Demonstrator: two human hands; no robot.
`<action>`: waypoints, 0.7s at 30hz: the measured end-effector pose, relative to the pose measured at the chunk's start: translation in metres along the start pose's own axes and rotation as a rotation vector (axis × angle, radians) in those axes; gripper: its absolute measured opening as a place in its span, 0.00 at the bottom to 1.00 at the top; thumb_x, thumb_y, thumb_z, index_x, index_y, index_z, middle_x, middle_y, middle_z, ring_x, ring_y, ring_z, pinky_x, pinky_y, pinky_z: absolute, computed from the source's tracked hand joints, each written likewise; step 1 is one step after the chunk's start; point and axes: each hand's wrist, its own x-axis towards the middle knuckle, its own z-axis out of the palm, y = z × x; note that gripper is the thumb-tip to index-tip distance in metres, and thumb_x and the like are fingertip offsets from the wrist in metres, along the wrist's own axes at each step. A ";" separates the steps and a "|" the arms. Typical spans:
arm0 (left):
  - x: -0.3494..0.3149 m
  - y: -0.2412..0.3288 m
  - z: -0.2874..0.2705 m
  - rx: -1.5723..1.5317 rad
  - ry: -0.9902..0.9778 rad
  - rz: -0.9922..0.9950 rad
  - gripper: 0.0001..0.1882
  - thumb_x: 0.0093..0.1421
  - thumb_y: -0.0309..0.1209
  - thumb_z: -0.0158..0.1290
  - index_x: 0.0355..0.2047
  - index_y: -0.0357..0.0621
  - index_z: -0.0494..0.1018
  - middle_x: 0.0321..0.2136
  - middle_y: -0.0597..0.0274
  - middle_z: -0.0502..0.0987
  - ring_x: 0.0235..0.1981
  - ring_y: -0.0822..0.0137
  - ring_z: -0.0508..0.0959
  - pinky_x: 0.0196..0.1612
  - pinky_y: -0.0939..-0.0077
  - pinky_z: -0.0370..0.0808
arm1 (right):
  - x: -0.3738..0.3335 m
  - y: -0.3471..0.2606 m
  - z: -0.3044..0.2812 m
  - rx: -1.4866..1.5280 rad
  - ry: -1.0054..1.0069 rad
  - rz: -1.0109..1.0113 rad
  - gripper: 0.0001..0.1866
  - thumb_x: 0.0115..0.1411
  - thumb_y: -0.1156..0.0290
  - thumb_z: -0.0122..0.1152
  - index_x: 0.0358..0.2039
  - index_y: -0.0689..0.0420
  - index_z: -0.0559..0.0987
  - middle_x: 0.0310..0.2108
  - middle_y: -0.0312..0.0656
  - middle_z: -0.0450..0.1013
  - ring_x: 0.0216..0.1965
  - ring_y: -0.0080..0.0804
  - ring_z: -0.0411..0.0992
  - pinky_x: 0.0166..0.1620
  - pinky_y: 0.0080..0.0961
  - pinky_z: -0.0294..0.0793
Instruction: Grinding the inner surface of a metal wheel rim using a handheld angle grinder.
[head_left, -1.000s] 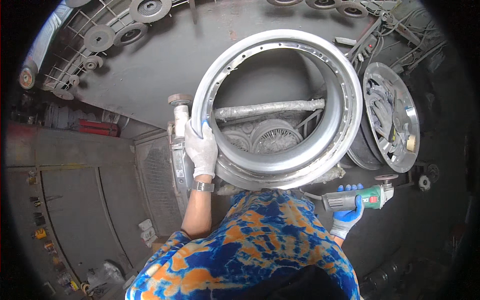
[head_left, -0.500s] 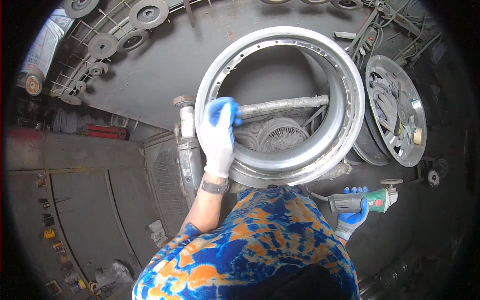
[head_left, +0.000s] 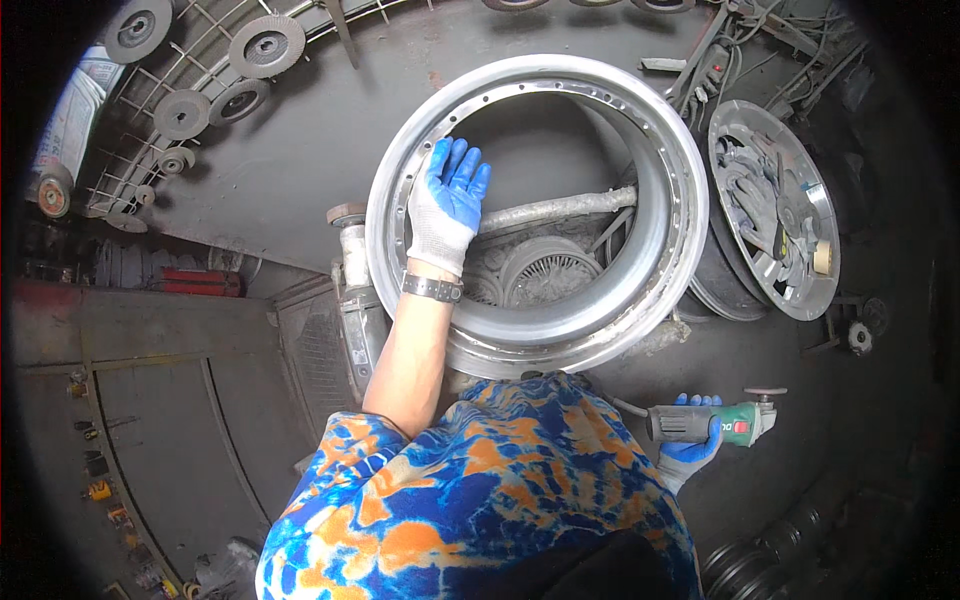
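A large silver wheel rim stands in front of me, with a row of holes around its inner flange. My left hand, in a white glove with blue coating, lies at the left side of its flange, fingers stretched and palm showing. The fingertips are by the holes; whether they press on the metal I cannot tell. Low on the right, my right hand, gloved alike, grips a green and black angle grinder by its body. The grinder's disc faces upward and its cord runs toward my shirt.
Behind the rim's opening is a wrapped bar above a spoked wheel part. Another grinder stands left of the rim. At right, a grey dish holds gloves and scraps. Abrasive discs hang on a wire rack at upper left.
My left hand has moved up along the flange, its curled fingers now stretched out. The right hand keeps the grinder low on the right. The whole view has shifted slightly.
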 end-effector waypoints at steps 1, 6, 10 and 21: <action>0.001 0.000 0.002 0.000 0.000 -0.001 0.14 0.70 0.37 0.52 0.54 0.49 0.76 0.52 0.56 0.79 0.57 0.54 0.77 0.60 0.52 0.76 | 0.000 0.001 0.000 0.018 0.018 -0.004 0.25 0.64 0.64 0.60 0.59 0.58 0.70 0.48 0.43 0.74 0.50 0.40 0.74 0.59 0.49 0.75; 0.004 -0.001 0.004 0.042 0.110 -0.021 0.13 0.70 0.36 0.53 0.52 0.49 0.77 0.52 0.58 0.79 0.56 0.56 0.77 0.58 0.55 0.77 | 0.004 0.004 -0.004 0.047 0.026 -0.013 0.23 0.64 0.62 0.60 0.58 0.58 0.72 0.48 0.43 0.74 0.49 0.40 0.75 0.59 0.50 0.75; 0.007 -0.002 -0.002 0.043 0.107 -0.016 0.13 0.70 0.36 0.53 0.52 0.49 0.77 0.50 0.58 0.80 0.54 0.57 0.78 0.56 0.56 0.78 | 0.005 0.005 -0.004 0.060 0.004 0.016 0.23 0.65 0.61 0.59 0.57 0.57 0.73 0.48 0.42 0.74 0.49 0.39 0.75 0.59 0.49 0.75; -0.004 0.001 -0.014 0.183 0.096 0.018 0.07 0.69 0.34 0.56 0.45 0.50 0.78 0.42 0.62 0.82 0.44 0.62 0.83 0.46 0.63 0.82 | 0.009 0.008 -0.012 0.032 -0.054 0.014 0.25 0.66 0.58 0.58 0.58 0.59 0.71 0.50 0.43 0.74 0.51 0.40 0.75 0.61 0.50 0.73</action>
